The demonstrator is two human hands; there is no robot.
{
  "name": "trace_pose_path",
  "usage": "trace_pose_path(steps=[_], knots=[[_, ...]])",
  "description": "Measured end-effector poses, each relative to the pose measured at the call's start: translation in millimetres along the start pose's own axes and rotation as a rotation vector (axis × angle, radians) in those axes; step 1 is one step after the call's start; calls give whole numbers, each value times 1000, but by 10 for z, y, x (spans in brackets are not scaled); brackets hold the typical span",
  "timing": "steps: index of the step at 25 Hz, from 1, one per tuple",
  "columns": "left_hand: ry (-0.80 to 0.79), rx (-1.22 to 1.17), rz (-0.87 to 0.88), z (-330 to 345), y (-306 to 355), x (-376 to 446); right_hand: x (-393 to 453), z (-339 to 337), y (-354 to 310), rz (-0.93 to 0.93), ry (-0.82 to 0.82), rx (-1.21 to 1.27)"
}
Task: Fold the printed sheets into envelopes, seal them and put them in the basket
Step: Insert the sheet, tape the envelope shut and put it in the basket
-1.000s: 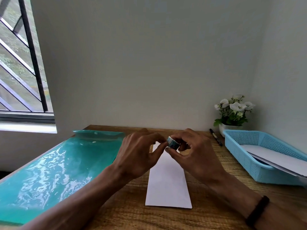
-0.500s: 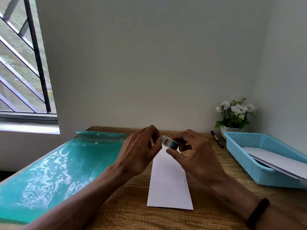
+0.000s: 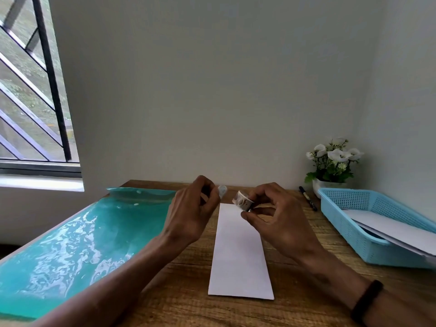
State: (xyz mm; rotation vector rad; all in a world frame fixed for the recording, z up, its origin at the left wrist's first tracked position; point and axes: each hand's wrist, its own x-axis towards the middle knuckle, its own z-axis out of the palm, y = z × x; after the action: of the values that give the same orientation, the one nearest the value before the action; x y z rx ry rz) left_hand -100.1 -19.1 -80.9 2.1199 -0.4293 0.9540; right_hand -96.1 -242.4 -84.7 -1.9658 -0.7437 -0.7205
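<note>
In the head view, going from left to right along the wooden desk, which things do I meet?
Teal plastic folder → white folded paper sheet → black pen → white-flowered plant in white pot → light blue plastic basket.

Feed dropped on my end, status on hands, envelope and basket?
Right hand grips tape roll; left hand pinches the pulled tape end. Folded envelope flat on desk, unsealed. Basket holds white sheets; path unobstructed.
</note>
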Motion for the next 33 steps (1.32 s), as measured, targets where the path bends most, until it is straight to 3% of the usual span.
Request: trace_pose_path(steps=[4,9,21,25,27,29,33], knots=[[48,-49,-52,-47,-67,37,54,-70,113,61,29,-60],[-42,-20,72,-20,-15,11,117,-300,468,227,9,-436],[-129,77,207,30,-1,-34,136,-398,626,350,-142,-539],[-177,106,278,17,15,-28,165,-385,476,266,19,-423],[-225,109,305,14,25,-35,200,-329,282,303,68,-137],[-262,120,314,-7,25,-47,211,-261,77,468,-64,225],[-292,173,392,-40,45,-39,147,-249,-51,575,-279,384]])
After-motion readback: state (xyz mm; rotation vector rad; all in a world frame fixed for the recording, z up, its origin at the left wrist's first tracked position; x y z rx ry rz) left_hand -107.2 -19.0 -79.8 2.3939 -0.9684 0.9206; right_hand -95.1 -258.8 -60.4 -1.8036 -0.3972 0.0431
